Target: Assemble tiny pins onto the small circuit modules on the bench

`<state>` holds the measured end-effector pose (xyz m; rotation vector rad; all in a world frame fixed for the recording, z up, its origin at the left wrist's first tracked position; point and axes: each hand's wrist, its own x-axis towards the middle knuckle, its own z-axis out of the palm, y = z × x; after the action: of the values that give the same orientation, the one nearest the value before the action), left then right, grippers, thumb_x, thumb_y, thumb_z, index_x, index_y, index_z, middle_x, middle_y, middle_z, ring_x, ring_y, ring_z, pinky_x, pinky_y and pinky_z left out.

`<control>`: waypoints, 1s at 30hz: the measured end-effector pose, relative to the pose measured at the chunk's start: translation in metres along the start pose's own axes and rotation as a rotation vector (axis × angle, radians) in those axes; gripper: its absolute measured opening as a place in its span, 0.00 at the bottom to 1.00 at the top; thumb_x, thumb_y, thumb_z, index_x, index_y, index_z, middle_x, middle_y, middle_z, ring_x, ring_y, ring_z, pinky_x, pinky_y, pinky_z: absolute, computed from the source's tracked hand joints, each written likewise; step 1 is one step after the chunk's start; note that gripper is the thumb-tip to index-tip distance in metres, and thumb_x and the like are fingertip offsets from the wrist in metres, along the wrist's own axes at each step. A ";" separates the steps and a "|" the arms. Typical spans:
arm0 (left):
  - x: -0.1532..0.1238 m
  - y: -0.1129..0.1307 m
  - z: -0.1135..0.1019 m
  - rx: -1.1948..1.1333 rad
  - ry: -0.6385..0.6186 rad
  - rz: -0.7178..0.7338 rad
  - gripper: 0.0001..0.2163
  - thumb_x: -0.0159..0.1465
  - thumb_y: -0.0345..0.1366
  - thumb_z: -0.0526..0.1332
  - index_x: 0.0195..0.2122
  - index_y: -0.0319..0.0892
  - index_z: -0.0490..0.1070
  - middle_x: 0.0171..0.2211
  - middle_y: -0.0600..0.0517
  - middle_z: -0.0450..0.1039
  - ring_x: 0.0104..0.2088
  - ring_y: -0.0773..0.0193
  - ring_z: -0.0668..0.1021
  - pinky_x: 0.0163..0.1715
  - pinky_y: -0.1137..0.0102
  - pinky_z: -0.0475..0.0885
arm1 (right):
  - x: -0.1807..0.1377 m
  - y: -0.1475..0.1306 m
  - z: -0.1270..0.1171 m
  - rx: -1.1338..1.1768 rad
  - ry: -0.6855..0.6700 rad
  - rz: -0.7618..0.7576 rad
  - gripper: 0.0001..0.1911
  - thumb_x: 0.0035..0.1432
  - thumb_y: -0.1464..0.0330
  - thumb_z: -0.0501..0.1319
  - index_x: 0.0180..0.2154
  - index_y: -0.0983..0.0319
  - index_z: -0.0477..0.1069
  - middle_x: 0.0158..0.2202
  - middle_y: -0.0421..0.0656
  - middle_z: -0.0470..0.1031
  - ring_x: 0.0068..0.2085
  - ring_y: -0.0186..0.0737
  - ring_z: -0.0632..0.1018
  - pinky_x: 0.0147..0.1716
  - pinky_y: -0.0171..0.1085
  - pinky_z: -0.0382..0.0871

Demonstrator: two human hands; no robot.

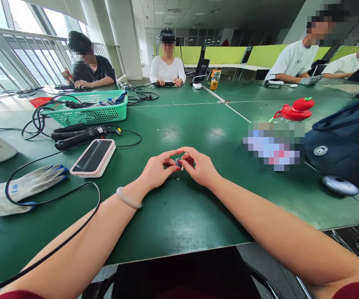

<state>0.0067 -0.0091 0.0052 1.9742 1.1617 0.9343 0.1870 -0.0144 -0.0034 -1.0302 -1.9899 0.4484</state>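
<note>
Just above the green table [179,232], both hands meet at the fingertips around a small dark and silvery piece [178,161], too small to name. My left hand [158,170], with a pale bangle on its wrist, pinches it from the left between thumb and fingers. From the right side my right hand [199,167] is closed in a pinch at the same piece, its fingers partly hiding it. A tiny light bit [177,179] lies on the tabletop right below the hands.
To the left are a phone [94,158], grey-white gloves [23,189], black handheld devices [79,135], a looping cable and a green basket [89,110]. A red-lidded bottle [294,111], a dark blue bag [347,141] and a rounded device [340,185] stand right. Several people sit around the table.
</note>
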 end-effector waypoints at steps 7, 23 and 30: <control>0.001 -0.002 -0.001 -0.038 -0.005 0.013 0.24 0.55 0.36 0.64 0.54 0.40 0.68 0.29 0.54 0.77 0.32 0.64 0.77 0.41 0.66 0.71 | 0.001 -0.003 0.000 -0.044 0.011 -0.090 0.16 0.60 0.70 0.55 0.51 0.58 0.67 0.29 0.38 0.72 0.29 0.34 0.72 0.35 0.34 0.67; -0.006 0.005 -0.003 0.058 -0.167 0.189 0.18 0.59 0.33 0.57 0.52 0.41 0.65 0.32 0.54 0.73 0.31 0.66 0.75 0.39 0.69 0.70 | -0.002 0.000 0.002 0.186 -0.078 -0.014 0.23 0.59 0.68 0.57 0.57 0.56 0.61 0.32 0.36 0.77 0.33 0.34 0.77 0.41 0.36 0.71; 0.003 -0.002 -0.004 0.066 0.060 -0.006 0.19 0.57 0.30 0.54 0.51 0.45 0.67 0.35 0.54 0.74 0.29 0.68 0.74 0.37 0.69 0.70 | 0.006 0.014 -0.014 0.019 -0.078 0.092 0.15 0.61 0.72 0.54 0.48 0.59 0.72 0.32 0.40 0.77 0.30 0.34 0.75 0.35 0.35 0.68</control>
<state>0.0032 -0.0052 0.0067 2.0055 1.2460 0.9690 0.2033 -0.0022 -0.0002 -1.1114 -2.0082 0.5638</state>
